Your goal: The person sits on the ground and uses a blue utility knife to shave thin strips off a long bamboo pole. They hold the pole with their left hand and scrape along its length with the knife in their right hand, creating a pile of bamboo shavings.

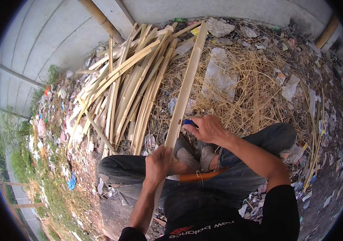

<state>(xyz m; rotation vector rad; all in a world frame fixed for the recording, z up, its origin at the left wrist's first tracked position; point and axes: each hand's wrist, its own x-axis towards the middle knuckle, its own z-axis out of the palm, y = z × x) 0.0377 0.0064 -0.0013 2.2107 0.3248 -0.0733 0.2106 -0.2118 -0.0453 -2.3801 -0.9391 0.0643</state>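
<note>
A long, pale split bamboo strip slants from beside my left forearm, across my lap and out over the ground. My left hand is closed around its near part, above my left knee. Farther along, at the strip's right edge, my right hand grips a small tool with a blue handle. The tool's working end cannot be made out, so I cannot tell whether it touches the bamboo. My sandalled feet are just below this spot, between my bent legs.
A heap of split bamboo lies ahead to the left. Dry shavings cover the ground ahead to the right, with a flattened whitish sheet among them. Litter is scattered around. A pale panel wall stands behind, with bamboo poles against it.
</note>
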